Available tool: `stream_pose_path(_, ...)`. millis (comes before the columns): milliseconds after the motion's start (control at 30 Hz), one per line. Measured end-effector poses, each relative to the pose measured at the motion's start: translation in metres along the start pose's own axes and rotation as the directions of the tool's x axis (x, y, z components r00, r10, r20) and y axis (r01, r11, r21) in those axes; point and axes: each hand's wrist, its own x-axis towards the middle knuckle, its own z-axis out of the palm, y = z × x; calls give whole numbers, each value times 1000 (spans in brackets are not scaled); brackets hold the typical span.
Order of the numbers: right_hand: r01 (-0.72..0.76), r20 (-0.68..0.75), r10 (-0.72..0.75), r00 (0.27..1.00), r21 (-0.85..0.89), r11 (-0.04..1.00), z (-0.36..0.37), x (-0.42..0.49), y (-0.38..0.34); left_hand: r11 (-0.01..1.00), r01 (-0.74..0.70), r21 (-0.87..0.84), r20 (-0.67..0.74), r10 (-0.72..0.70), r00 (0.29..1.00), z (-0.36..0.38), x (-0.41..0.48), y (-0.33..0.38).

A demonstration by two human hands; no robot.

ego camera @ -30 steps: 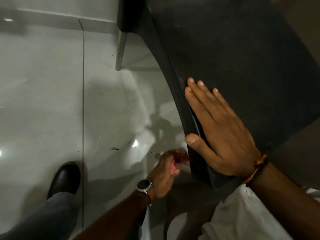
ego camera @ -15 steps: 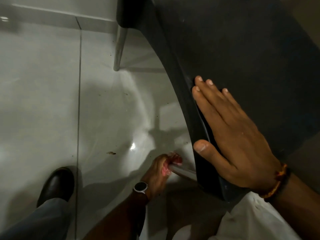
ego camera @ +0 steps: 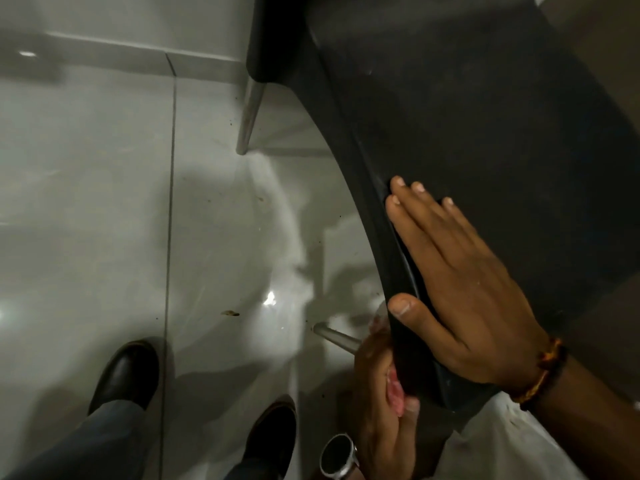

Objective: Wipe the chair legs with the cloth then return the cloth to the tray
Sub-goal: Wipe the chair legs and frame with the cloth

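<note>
Steel-cased wristwatch (ego camera: 337,457) is seen at the bottom edge, worn on the left wrist. Left hand (ego camera: 382,393) is curled shut around a pink cloth (ego camera: 394,388), which is pinched between thumb and fingers just beside the dark chair's near corner; the cloth is only partly visible. Chair leg (ego camera: 337,336), a metal tube, is shown running from the left hand out to the floor (ego camera: 104,220), its tip resting on the tile. Black shoes are noted on the floor to the left: one (ego camera: 126,372) farther left, one (ego camera: 272,431) nearer the watch, each under a grey trouser leg. Right hand (ego camera: 460,292) is laid flat on the black chair seat (ego camera: 485,133), fingers pressed together and extended, thumb hooked over the seat's edge; a beaded bracelet (ego camera: 540,372) is worn at the wrist. White fabric (ego camera: 502,445) is seen below the right forearm. Second chair leg (ego camera: 250,116), also metal, is visible farther off, standing on the pale glossy tile near the wall's base.
</note>
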Motion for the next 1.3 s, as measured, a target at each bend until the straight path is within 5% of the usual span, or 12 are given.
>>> stream_pose_path(133,1,-6,0,1000,10,1000,2,-1,1,968,-173,181,52,167,985,-32,37,-31)
stream_pose_path(267,2,-11,-2,1000,31,1000,4,-1,3,890,21,455,268,-159,950,-89,65,-127)
stream_pose_path(333,12,-22,-11,1000,36,999,5,-2,3,833,-15,553,349,-215,912,-116,76,-157)
stream_pose_path(433,12,-20,-11,1000,27,1000,5,0,4,872,-55,487,440,-191,878,-116,85,-148)
stream_pose_path(533,-3,-27,4,1000,34,999,4,-1,2,955,96,281,324,-189,927,-97,75,-91)
stream_pose_path(633,0,-17,0,1000,26,1000,3,-1,2,975,-3,223,197,-42,980,-63,49,-25)
stream_pose_path(733,-4,-3,4,1000,16,1000,1,0,1,997,59,52,122,-65,990,-24,13,20)
stream_pose_path(900,-1,0,1,1000,13,1000,1,0,1,975,-151,166,170,122,978,-43,49,-16)
stream_pose_path(1033,16,-27,-15,1000,33,999,4,-1,4,900,-63,432,297,-76,952,-90,64,-128)
stream_pose_path(1200,23,-36,-21,999,44,999,6,-1,5,804,-242,543,446,-32,895,-119,89,-178)
stream_pose_path(1300,19,-39,-17,999,43,999,5,-1,4,821,-248,514,405,22,914,-110,78,-150)
